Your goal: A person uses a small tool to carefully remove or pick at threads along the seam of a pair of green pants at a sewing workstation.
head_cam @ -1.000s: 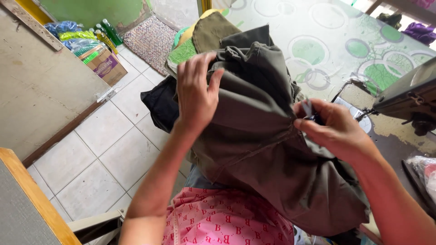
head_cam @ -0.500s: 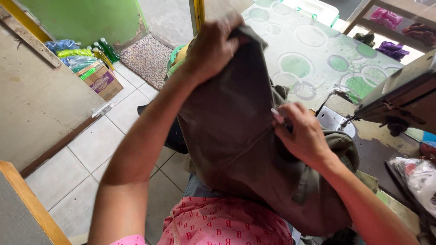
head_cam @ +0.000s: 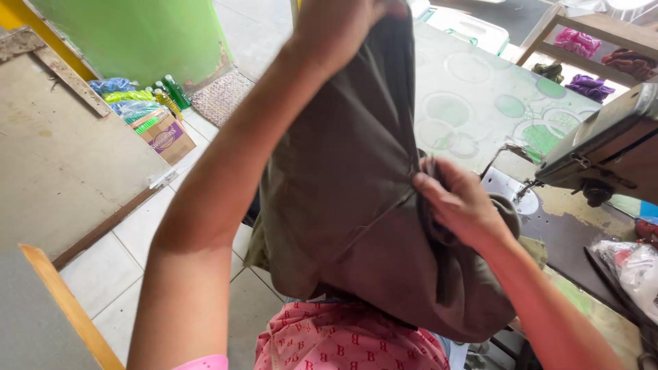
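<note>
Left hand grip pinching olive garment top edge high, right hand clutching seam, sewing machine just beside

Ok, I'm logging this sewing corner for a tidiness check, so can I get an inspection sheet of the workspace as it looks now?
Surface: table with green circle-patterned cover, worn dark patch near the machine.
Job's things: olive-brown garment, lifted and hanging over the lap; sewing machine at the right.
Clutter: plastic bag at the right edge.
Grippers: left hand raised, gripping the garment's top; right hand pinching its seam lower down.
Cables: nothing seen.
Surroundings: tiled floor; cardboard box with bottles by a green wall; doormat; wooden shelf with folded cloth.
</note>
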